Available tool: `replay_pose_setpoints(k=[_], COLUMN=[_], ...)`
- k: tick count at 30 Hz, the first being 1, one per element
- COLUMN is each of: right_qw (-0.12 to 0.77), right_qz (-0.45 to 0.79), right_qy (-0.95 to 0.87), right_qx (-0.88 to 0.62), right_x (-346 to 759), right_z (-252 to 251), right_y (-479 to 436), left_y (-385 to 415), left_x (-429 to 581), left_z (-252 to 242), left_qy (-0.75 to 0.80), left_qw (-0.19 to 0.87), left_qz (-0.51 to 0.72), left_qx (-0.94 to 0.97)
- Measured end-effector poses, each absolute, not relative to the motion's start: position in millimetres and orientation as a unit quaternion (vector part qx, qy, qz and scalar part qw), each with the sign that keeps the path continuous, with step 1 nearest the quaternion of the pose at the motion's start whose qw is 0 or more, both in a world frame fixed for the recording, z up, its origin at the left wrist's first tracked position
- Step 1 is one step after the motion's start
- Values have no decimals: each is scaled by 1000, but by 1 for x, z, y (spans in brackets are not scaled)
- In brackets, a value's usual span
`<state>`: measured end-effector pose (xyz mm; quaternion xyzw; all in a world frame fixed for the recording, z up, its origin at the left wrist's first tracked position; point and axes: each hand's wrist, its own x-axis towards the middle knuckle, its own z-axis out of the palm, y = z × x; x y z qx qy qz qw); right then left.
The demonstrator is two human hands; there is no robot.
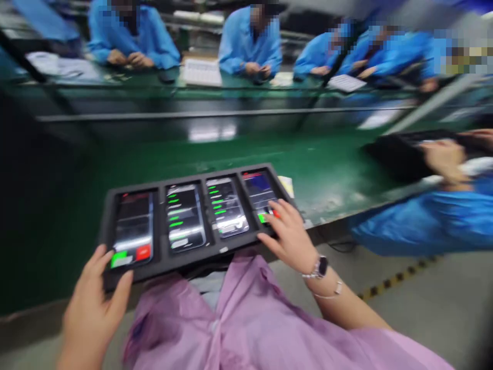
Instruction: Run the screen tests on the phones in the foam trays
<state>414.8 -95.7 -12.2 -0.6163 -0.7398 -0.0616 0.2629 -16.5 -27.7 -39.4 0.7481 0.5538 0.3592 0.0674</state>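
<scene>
A black tray (164,226) with several slots lies along the near edge of the green bench, each slot holding a smartphone. The leftmost phone (134,226) shows green and red buttons near its bottom. Green text lines run down the screens of the two middle phones, the left-middle one (185,216) and the right-middle one (227,205). At the tray's near left corner is my left hand (94,303), fingers apart, fingertips by the leftmost phone. My right hand (287,234) spreads over the lower end of the rightmost phone (259,189), covering part of its screen.
To the right, a co-worker's hand (444,156) rests at a black container (400,154). Across the green bench (323,169), several people in blue coats sit at another worktop, with a white tray (201,72) on it. A small paper (287,186) lies behind my tray.
</scene>
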Motion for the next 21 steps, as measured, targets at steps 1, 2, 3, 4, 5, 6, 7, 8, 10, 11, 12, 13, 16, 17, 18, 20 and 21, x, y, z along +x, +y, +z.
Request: replay_pose_setpoints(k=[1, 2, 3, 4, 5, 6, 7, 8, 10, 11, 12, 13, 16, 17, 18, 20, 21], right_qw=[275, 292, 309, 319, 327, 330, 330, 330, 325, 320, 316, 318, 343, 352, 355, 353, 355], right_qz=[-47, -54, -62, -74, -88, -100, -110, -117, -128, -137, -153, -176, -237, -245, -244, -235, -236], right_qy=[-740, -737, -734, -732, -729, -727, -725, -724, -728, -732, -734, -733, -714, -708, -707, -708, -707], right_qx=[-612, -607, -601, -598, -595, -594, -594, -594, -590, -586, -581, -575, -563, -561, -560, -565, -565], right_x=[418, 422, 426, 429, 432, 434, 435, 436, 437, 437, 437, 437, 438, 438, 439, 439, 439], right_z=[-11, -10, -8, -6, -3, 0, 2, 3, 0, -4, -9, -15, -29, -32, -34, -34, -34], right_y=[-93, -89, -87, -84, -82, -80, -78, -75, -68, -64, -60, -56, -49, -49, -49, -50, -51], left_y=[-34, -37, -38, -37, -36, -35, -34, -33, -34, -34, -34, -33, -31, -31, -30, -30, -29], left_x=[-23, -26, -27, -27, -25, -23, -21, -19, -17, -16, -16, -16, -19, -21, -22, -24, -25], left_z=[-42, -43, -44, -44, -43, -42, -40, -39, -38, -38, -38, -40, -43, -44, -44, -43, -42], left_qy=[571, 579, 582, 584, 583, 581, 579, 575, 563, 556, 551, 547, 537, 535, 534, 536, 539], left_qw=[74, 79, 79, 77, 74, 70, 63, 57, 45, 41, 39, 38, 34, 31, 27, 17, 11], left_qz=[354, 350, 345, 344, 344, 345, 349, 354, 366, 372, 377, 382, 393, 391, 385, 367, 359], left_qx=[737, 732, 732, 732, 733, 733, 734, 735, 740, 742, 744, 744, 746, 749, 752, 760, 762])
